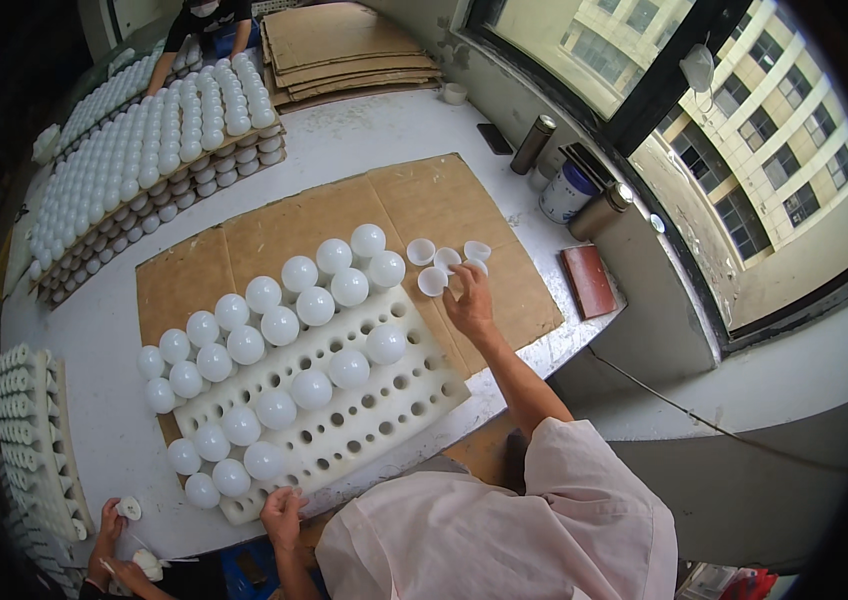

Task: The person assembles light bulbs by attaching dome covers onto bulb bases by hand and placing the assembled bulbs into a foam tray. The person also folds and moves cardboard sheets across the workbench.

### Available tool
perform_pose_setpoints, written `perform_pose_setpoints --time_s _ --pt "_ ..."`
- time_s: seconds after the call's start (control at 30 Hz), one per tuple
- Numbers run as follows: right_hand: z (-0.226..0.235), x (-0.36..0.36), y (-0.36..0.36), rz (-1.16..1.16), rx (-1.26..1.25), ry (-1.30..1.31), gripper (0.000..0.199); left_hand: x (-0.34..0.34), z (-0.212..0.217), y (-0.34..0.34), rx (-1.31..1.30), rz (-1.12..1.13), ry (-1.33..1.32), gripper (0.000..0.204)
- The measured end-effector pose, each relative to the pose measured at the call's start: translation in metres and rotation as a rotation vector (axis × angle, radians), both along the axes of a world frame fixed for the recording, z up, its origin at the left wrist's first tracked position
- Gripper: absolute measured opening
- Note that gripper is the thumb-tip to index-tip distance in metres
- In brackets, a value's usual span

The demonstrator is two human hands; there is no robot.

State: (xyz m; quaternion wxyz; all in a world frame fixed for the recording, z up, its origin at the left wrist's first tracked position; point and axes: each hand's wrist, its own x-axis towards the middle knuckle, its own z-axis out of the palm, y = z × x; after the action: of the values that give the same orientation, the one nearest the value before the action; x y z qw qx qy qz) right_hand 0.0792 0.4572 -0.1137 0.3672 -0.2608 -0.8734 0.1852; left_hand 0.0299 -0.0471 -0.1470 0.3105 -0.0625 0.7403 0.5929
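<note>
Right of the right grip [471,300], a building [784,130] is seen through a dark-framed window [660,88] in a pale wall [666,330].

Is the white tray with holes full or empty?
Partly full: white globes sit in rows on the white tray, while its front right stretch shows only bare holes.

Right hand [472,302] at white cups [432,282], left hand [283,513] at edge of foam tray [429,385], white globes [280,325] in rows

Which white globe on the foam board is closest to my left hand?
The rightmost globe in the front row of three; it sits just beyond your left hand, while its two row-mates are farther left.
</note>
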Motion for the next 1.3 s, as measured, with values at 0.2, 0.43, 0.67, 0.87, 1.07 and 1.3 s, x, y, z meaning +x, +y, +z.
perform_pose_setpoints --time_s 0.2,0.43,0.67,0.87,1.07,1.3 --pt "-0.068 -0.003 0.071 -0.264 -0.331 -0.368 0.078 0.009 0.009 -0.013 -0.114 0.132 -0.012 0.025" --pt "-0.108 0.021 0.092 -0.175 -0.098 -0.116 0.068 0.004 0.016 -0.059 -0.247 0.385 0.056 0.021" --pt "-0.054 0.051 0.022 -0.109 -0.95 0.414 0.067 -0.09 -0.01 -0.187 -0.758 0.424 0.614 0.037" --pt "0.005 0.104 -0.056 -0.199 -0.817 0.275 0.068 -0.246 -0.017 -0.161 -0.898 0.128 0.561 0.064" --pt "0.057 0.13 -0.131 -0.231 -0.893 0.455 0.069 -0.372 -0.084 -0.229 -0.837 0.127 0.52 0.086" --pt "0.07 0.17 -0.189 -0.396 -0.611 0.198 0.065 -0.393 -0.102 -0.205 -0.954 0.271 0.63 0.058"
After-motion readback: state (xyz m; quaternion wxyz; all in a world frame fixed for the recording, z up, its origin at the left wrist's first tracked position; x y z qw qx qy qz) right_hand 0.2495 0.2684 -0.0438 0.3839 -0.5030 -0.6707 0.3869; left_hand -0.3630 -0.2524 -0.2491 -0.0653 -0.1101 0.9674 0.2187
